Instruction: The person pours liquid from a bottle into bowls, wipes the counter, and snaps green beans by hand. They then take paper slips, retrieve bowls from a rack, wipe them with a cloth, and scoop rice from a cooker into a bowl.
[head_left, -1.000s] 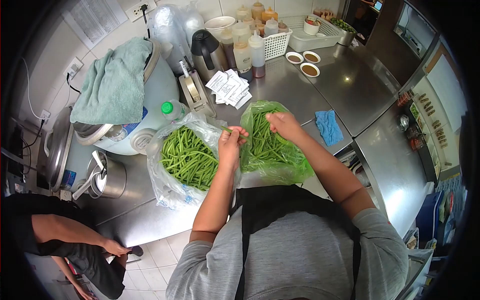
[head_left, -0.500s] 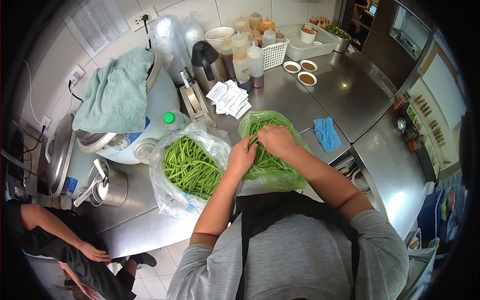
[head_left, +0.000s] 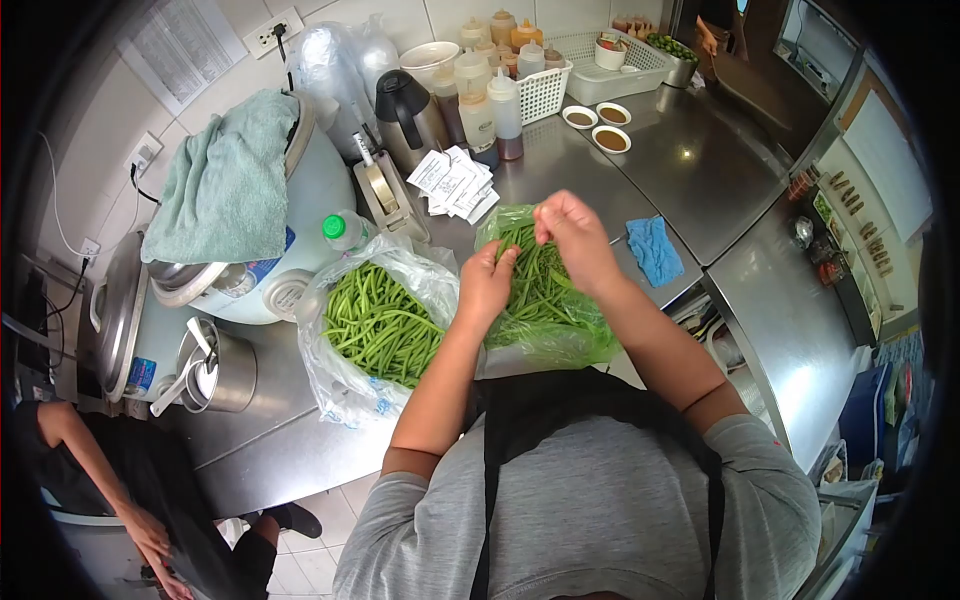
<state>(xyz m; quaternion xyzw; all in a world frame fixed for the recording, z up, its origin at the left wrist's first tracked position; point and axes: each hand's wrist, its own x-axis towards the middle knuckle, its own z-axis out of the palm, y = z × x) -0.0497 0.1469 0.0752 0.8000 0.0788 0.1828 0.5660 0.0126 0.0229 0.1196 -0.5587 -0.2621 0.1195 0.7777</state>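
Note:
My left hand [head_left: 487, 282] is closed in a pinch on green beans at the left side of a green plastic bag [head_left: 590, 345]. Green beans [head_left: 540, 300] fill that bag, with thin scraps among them. Raised over the bag's far right side is my right hand [head_left: 575, 235], its fingers curled together; whatever they hold, if anything, is too small to make out. To the left, a clear plastic bag [head_left: 318, 375] stands open, full of green beans [head_left: 380, 330] too. My left forearm crosses in front of its right edge.
Beyond the bags lie paper slips [head_left: 455, 183], a tape dispenser [head_left: 385, 195] and a green-capped bottle [head_left: 345, 232]. A blue cloth [head_left: 654, 250] is on the right. Sauce dishes [head_left: 611, 139] and squeeze bottles [head_left: 506, 115] stand farther back. Another person's arm [head_left: 95, 470] is at lower left.
My right hand has lifted away from my left hand, up and to the right. My left hand stays near the bag's left side. The other person's arm at lower left has shifted.

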